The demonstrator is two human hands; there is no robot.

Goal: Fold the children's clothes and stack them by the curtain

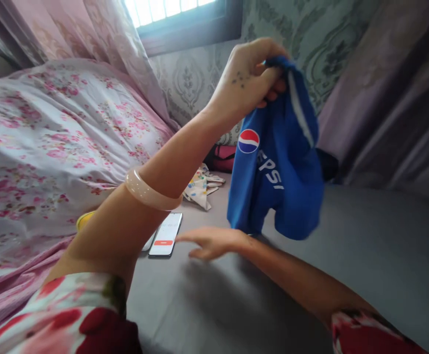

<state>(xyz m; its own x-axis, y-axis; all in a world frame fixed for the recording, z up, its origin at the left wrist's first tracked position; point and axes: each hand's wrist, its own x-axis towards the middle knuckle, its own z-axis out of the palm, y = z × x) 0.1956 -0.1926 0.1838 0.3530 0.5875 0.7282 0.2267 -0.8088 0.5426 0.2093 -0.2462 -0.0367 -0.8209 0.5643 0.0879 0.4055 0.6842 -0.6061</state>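
Note:
Raised in front of the patterned wall, my left hand [253, 73] pinches the top edge of a pair of blue shorts [299, 191]. The shorts hang down in loose folds, showing a round red, white and blue emblem and white lettering. On my left wrist is a pale dotted bangle [151, 192]. Lower down, my right hand [217, 243] reaches leftward above the grey sheet with its fingers stretched out and nothing in them. Its fingertips are close to a phone [165, 236] with a lit white screen and a red button; I cannot tell whether they touch it.
A heap of pink-flowered white bedding [63, 132] fills the left side. A white cloth with coloured spots [201, 189] lies on the grey sheet [376, 255], near a dark pink item [224, 158] by the wall. Curtains [387, 98] hang at both sides.

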